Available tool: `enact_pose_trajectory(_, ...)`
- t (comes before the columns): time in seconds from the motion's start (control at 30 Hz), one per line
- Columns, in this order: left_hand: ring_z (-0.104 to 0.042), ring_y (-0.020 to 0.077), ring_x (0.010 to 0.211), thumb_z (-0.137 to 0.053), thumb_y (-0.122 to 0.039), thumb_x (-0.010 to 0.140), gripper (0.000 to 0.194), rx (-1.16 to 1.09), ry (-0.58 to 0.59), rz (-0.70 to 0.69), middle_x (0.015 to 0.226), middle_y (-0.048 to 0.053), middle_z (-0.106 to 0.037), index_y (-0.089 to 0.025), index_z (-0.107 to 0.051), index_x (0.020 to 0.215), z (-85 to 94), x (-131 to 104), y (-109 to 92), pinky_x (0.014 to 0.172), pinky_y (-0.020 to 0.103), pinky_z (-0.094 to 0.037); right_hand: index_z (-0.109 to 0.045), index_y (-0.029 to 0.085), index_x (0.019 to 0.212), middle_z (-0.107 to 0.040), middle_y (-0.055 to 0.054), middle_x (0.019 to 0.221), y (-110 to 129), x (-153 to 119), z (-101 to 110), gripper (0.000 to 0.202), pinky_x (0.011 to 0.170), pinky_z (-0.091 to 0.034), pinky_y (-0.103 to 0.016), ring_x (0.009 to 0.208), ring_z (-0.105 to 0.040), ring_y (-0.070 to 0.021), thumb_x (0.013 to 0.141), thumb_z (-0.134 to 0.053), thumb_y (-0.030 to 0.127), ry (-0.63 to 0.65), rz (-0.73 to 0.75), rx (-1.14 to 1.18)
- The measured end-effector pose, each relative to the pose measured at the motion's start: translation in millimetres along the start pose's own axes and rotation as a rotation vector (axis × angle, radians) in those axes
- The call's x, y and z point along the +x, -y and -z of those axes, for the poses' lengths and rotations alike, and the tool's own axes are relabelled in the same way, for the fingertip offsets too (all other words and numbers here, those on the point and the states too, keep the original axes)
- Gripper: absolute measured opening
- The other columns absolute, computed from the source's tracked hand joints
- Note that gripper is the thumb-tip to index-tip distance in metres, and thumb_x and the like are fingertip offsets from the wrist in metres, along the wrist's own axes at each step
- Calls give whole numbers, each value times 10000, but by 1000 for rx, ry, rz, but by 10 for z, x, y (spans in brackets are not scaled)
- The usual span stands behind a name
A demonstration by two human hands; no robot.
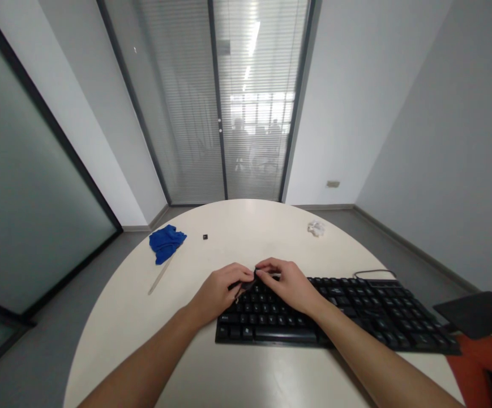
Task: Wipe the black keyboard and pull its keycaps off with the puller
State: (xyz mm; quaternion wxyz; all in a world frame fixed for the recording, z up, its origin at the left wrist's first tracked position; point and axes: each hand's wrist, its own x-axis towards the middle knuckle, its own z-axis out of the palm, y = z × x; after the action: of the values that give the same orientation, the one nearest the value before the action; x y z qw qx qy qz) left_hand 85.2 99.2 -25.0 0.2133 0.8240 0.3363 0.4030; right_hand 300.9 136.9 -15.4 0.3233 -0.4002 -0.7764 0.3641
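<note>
A black keyboard lies on the round cream table, and both hands are over its upper left part. My left hand is closed, its thumb and fingers pinched around a small dark piece that I cannot identify. Just to its right, my right hand is closed too, with thumb and fingertips pinched at the same spot. The fingertips of both hands nearly meet. Whatever the right fingers hold is mostly hidden. A small black square piece, like a loose keycap, lies farther back on the table.
A crumpled blue cloth lies at the back left, with a thin pale stick beside it. Crumpled white tissue is at the back right. The keyboard's cable loops behind it. A dark flat panel juts in at right.
</note>
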Motion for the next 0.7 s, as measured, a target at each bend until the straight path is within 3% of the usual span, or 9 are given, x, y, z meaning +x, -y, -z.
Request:
enact_pose_trajectory(0.2, -646, 162, 1037, -517, -78, 911, 258, 138, 93, -80, 1133, 72, -680, -196, -675, 1077, 27, -23, -13, 916, 295, -527, -739, 189, 1018, -776, -51, 951, -30, 7, -4, 243, 845, -548, -326, 895, -722, -215, 870, -636, 351, 1, -2, 0)
enact_pose_trajectory(0.47, -647, 160, 996, -534, -54, 875, 277, 204, 173, -62, 1084, 58, -674, -192, -668, 1074, 75, -19, -32, 880, 266, -520, -766, 212, 1001, -784, -35, 889, -23, -10, -25, 230, 792, -541, -310, 833, -727, -216, 846, -653, 339, -53, -1, -66)
enact_pose_trajectory(0.7, -652, 153, 960, -551, -70, 870, 259, 241, 224, -44, 1050, 30, -684, -206, -672, 1054, 90, -20, -55, 862, 258, -510, -739, 165, 999, -776, -61, 882, -92, 44, 4, 261, 790, -553, -314, 822, -725, -214, 835, -651, 348, -145, -61, 91)
